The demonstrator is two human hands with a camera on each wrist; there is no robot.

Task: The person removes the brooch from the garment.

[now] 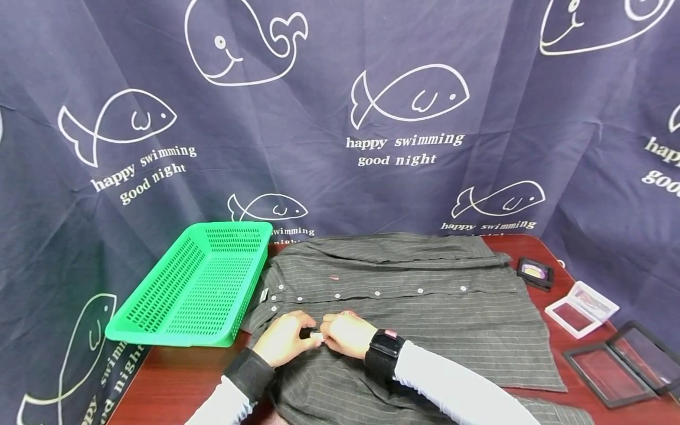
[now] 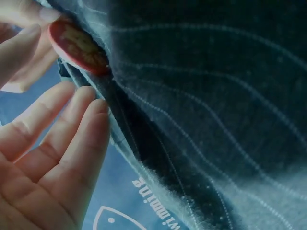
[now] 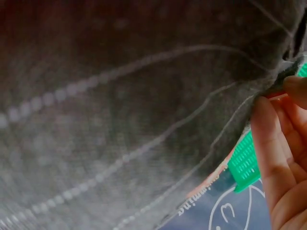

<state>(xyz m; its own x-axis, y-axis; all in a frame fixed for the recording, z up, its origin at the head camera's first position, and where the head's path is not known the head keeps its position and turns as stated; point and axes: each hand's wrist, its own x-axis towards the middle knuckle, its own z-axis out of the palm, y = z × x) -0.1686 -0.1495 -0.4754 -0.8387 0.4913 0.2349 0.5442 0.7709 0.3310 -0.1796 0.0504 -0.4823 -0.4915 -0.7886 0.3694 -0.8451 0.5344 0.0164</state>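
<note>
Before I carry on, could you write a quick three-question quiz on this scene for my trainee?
1. True or false: in the head view, the green basket is left of the striped shirt.
2. In the left wrist view, the round disc near the fingers has which rim colour? A) blue B) red C) white
3. Fill in: the curtain reads "happy ____".

Key: 1 true; 2 B; 3 swimming.

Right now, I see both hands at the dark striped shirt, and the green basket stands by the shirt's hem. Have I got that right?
Not quite: the green basket stands by the collar, at the opposite end, as the head view shows. Left hand and right hand are indeed at the dark striped shirt.
</note>
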